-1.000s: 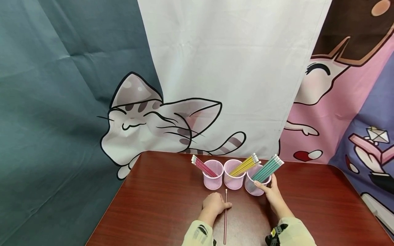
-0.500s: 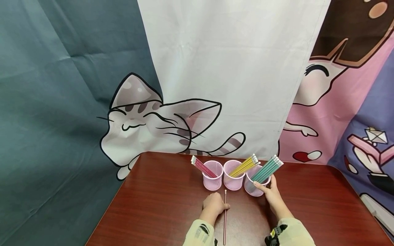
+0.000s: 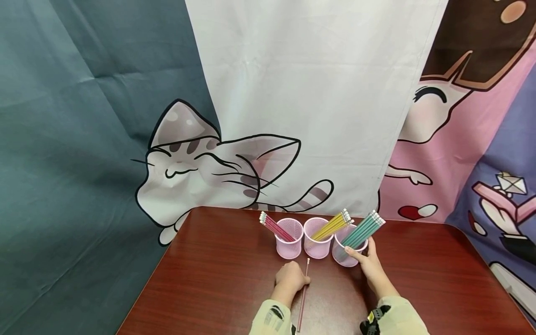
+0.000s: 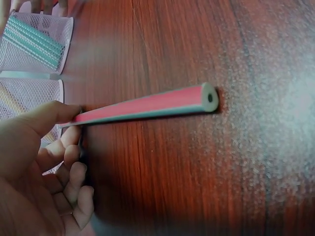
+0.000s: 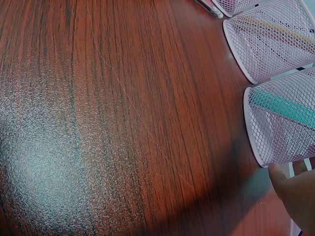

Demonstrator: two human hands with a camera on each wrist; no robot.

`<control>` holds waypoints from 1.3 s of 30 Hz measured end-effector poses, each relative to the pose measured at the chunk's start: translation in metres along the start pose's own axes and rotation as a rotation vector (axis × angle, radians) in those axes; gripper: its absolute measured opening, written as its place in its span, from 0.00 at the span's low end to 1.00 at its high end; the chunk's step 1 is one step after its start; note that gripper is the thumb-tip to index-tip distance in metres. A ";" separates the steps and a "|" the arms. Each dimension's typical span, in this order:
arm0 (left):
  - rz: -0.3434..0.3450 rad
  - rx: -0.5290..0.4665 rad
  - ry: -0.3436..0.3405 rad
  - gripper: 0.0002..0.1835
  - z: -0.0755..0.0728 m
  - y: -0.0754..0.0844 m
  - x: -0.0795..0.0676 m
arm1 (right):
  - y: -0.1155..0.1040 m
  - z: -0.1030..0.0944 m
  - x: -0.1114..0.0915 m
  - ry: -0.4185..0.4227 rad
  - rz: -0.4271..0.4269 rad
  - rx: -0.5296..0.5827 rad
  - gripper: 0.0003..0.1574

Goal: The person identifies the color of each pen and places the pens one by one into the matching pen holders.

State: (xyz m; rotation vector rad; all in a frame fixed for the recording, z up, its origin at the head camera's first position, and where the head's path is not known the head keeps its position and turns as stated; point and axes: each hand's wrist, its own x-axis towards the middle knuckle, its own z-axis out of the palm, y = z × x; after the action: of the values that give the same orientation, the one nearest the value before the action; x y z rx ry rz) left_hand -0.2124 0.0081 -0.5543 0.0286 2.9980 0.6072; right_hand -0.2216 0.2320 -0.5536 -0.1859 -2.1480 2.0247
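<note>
A red pencil slants over the table in front of the cups, its white eraser end towards them. My left hand pinches it between thumb and forefinger; in the left wrist view the pencil's unsharpened end points away from the palm. The other fingers are loosely curled. At the right, my right hand grips the pink mesh pencil cup holding teal pencils, its thumb on the near side. In the right wrist view the thumb is at this cup's base edge; the fingers are partly hidden behind it.
Two more pink mesh cups stand in a row to the left: the middle cup with yellow pencils, the left cup with red pencils. A cartoon-printed cloth hangs behind the brown wooden table.
The red pencil has turned, its near end swinging left, and now slants in the left hand. The right hand and the cups hold their places.
</note>
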 end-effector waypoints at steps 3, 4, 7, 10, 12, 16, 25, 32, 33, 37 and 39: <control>0.017 -0.012 -0.002 0.18 -0.001 -0.001 0.000 | 0.000 0.000 -0.001 -0.001 0.013 0.001 0.52; 0.022 -0.019 -0.004 0.17 -0.001 -0.002 0.000 | -0.002 0.000 -0.001 -0.010 0.027 0.002 0.53; 0.050 -0.033 -0.010 0.16 -0.001 -0.004 0.000 | -0.008 -0.001 -0.001 -0.025 0.088 0.011 0.54; 0.071 -0.078 -0.015 0.15 -0.002 -0.008 -0.002 | -0.011 -0.002 0.001 -0.035 0.110 0.006 0.55; 0.079 -0.121 -0.018 0.14 -0.005 -0.010 -0.003 | -0.011 -0.001 0.001 -0.034 0.114 0.003 0.54; 0.119 -0.218 -0.015 0.12 -0.009 -0.014 -0.005 | -0.010 0.000 0.002 -0.029 0.096 -0.004 0.53; 0.304 -0.573 -0.054 0.08 -0.017 -0.018 0.002 | -0.010 -0.001 0.000 -0.026 0.088 0.003 0.52; 0.331 -0.694 -0.020 0.08 -0.025 -0.013 0.006 | -0.009 -0.001 0.001 -0.030 0.088 -0.002 0.52; 0.333 -0.703 -0.010 0.08 -0.027 -0.012 0.007 | -0.009 -0.001 0.001 -0.030 0.089 -0.001 0.52; 0.334 -0.743 0.010 0.08 -0.032 -0.011 0.007 | -0.010 -0.001 0.000 -0.031 0.093 0.003 0.52; 0.332 -0.759 0.014 0.08 -0.034 -0.011 0.007 | -0.010 0.000 0.000 -0.029 0.097 0.004 0.52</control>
State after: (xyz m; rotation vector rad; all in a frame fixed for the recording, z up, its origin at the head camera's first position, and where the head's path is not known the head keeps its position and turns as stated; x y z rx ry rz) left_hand -0.2224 -0.0150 -0.5277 0.4705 2.5785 1.7227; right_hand -0.2213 0.2318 -0.5435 -0.2666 -2.1924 2.0954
